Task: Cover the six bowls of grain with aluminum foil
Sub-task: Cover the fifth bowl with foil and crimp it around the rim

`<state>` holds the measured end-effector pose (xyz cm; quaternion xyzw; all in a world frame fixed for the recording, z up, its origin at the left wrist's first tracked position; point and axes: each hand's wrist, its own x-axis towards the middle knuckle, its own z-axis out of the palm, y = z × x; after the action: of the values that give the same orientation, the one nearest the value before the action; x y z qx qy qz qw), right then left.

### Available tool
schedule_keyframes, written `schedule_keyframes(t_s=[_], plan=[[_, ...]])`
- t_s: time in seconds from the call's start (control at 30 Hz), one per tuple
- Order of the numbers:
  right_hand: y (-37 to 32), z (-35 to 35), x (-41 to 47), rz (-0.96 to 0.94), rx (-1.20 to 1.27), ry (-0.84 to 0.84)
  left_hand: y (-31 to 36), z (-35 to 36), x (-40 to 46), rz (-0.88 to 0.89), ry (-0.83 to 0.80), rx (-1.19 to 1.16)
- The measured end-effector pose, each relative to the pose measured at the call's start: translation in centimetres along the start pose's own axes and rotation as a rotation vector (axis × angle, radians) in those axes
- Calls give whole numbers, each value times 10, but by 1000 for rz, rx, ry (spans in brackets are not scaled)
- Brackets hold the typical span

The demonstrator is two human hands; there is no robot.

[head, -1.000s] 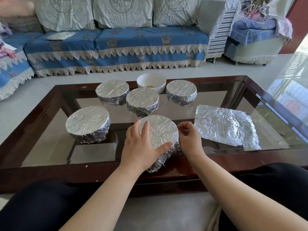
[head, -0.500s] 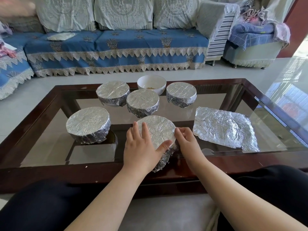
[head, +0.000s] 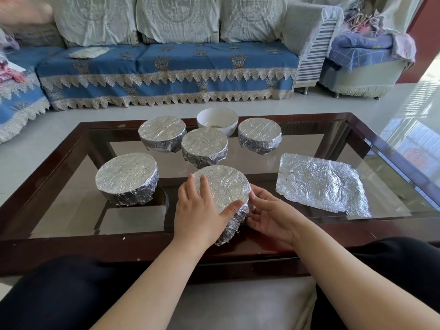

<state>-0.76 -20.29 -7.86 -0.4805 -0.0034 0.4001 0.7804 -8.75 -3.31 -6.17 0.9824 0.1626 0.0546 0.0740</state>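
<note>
Foil-wrapped bowl [head: 223,186] at the table's [head: 71,244] near edge, pressed flat on top by the left hand [head: 202,210], fingers spread. Right hand [head: 269,215] open, fingertips touching its right side. Loose foil sheet [head: 319,184] right; uncovered bowl [head: 217,120] far.

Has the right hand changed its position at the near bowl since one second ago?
Yes. The right hand has turned from a curled pinch at the foil edge to a palm-up cup, lower along the side of the near bowl, toward the table's near rail.
</note>
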Motion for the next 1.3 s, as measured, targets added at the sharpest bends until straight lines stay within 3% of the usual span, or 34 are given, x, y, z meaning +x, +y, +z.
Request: schedule_keyframes(t_s=[0.17,0.43,0.77,1.0,1.3], plan=[[2,1,6,27,68,18,-1,1,1,0,14,-2],[7,5,11,-79,127,28,-1,1,2,-4,12,-16],[20,8,29,-214,144,248,-1,0,2,-9,17,-35],[21,16,28,-266,26,451,0,0,1,-8,36,-36],[23,22,33,-310,-89,586,1,-2,0,-19,39,-63]])
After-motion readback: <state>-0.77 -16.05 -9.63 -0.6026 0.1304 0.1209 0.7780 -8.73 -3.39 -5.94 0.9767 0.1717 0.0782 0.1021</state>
